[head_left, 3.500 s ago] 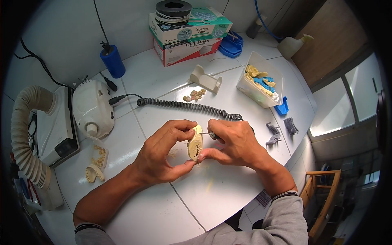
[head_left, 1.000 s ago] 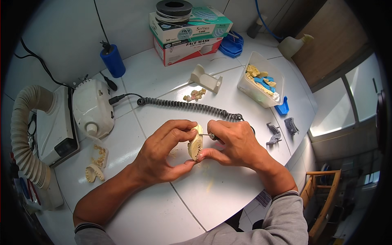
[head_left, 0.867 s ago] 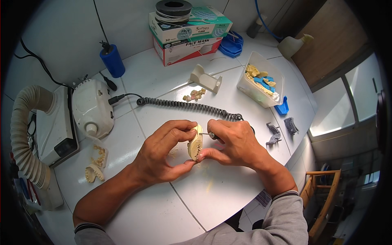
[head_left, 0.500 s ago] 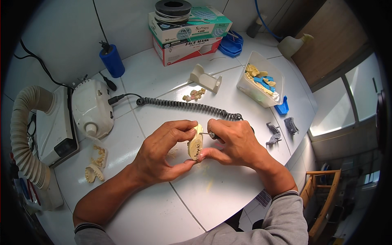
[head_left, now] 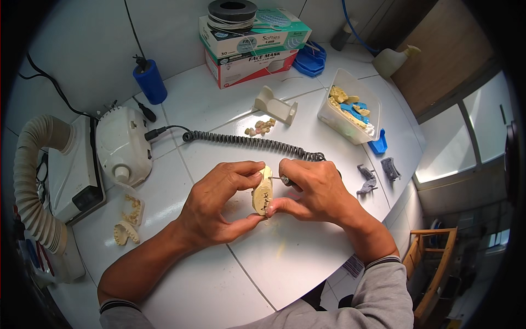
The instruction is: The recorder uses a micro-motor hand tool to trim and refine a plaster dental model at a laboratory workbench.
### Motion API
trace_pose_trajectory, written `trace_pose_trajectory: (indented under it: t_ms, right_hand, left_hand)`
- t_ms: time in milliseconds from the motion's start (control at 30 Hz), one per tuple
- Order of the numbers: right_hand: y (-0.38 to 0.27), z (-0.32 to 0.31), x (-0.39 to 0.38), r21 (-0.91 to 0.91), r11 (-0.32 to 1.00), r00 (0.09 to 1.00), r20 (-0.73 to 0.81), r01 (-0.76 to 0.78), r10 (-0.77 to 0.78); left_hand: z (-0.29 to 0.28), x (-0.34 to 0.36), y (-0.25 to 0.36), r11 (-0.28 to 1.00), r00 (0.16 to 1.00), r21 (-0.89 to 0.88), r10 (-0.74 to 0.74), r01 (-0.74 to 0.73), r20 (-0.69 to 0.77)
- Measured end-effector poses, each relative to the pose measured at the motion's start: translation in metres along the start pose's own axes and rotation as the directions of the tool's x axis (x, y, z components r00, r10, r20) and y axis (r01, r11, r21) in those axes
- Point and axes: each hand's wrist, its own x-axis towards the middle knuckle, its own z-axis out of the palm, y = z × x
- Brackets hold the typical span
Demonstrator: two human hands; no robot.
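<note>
My left hand point(head_left: 212, 202) grips a pale yellow plaster dental cast point(head_left: 262, 200) on edge, fingers on its far end and thumb at its near end. Handwriting marks the side facing me. In my right hand point(head_left: 320, 192) is a rotary handpiece point(head_left: 286, 180), mostly hidden by the fingers. Its thin metal bur touches or nearly touches the cast's right side. My right thumb rests against the cast's lower edge. Fine yellowish dust lies on the tabletop beneath.
A black coiled cord point(head_left: 252, 141) runs from the white control unit point(head_left: 125, 145) toward my right hand. Plaster casts point(head_left: 126, 233) lie at left. A plastic tub point(head_left: 350, 129) of plaster scraps, grey moulded pieces point(head_left: 390, 169) and a cream holder point(head_left: 276, 108) stand beyond. Boxes point(head_left: 249, 66) are at the back.
The cast has tilted slightly, so its written side shows a little more. The bur has shifted slightly along the cast's right side. Both hands keep their hold.
</note>
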Motion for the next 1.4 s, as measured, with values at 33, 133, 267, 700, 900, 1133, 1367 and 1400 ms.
trace_pose_trajectory:
  t_ms: [33,133,267,700,900,1133,1367,1400]
  right_hand:
    - [0.0002,-0.0004,0.0001,-0.010,1.000,1.000,-0.003,0.003,-0.003]
    - [0.0002,0.0013,-0.0007,-0.003,1.000,1.000,-0.001,-0.002,0.002]
    - [0.0005,0.0009,-0.0007,-0.005,1.000,1.000,-0.015,0.017,-0.017]
    - [-0.0016,-0.0013,-0.0001,-0.031,0.999,1.000,-0.008,0.024,-0.024]
    - [0.0000,0.0005,-0.0013,-0.039,0.999,1.000,0.001,0.029,-0.029]
    - [0.0001,0.0006,-0.0015,-0.046,0.999,0.999,0.016,0.029,-0.028]
    - [-0.0001,0.0009,-0.0015,-0.033,0.999,0.999,0.033,0.016,-0.015]
    - [0.0004,0.0014,-0.0013,-0.035,0.999,0.999,0.035,0.015,-0.014]
  left_hand:
    - [0.0001,-0.0001,-0.0003,1.000,1.000,-0.008,0.000,0.000,-0.004]
    - [-0.0001,-0.0007,-0.0011,1.000,1.000,-0.005,-0.003,0.003,-0.008]
    - [-0.0003,-0.0007,-0.0029,0.999,0.999,0.026,0.027,-0.026,-0.025]
    - [-0.0007,-0.0024,-0.0072,0.993,0.997,0.102,0.070,-0.065,-0.042]
    - [0.0003,-0.0016,-0.0057,0.991,0.997,0.108,0.077,-0.074,-0.026]
    - [0.0005,-0.0020,-0.0053,0.991,0.997,0.115,0.072,-0.070,-0.020]
    - [0.0002,-0.0018,-0.0059,0.990,0.997,0.123,0.076,-0.073,-0.019]
    - [0.0003,-0.0018,-0.0061,0.990,0.997,0.123,0.076,-0.073,-0.019]
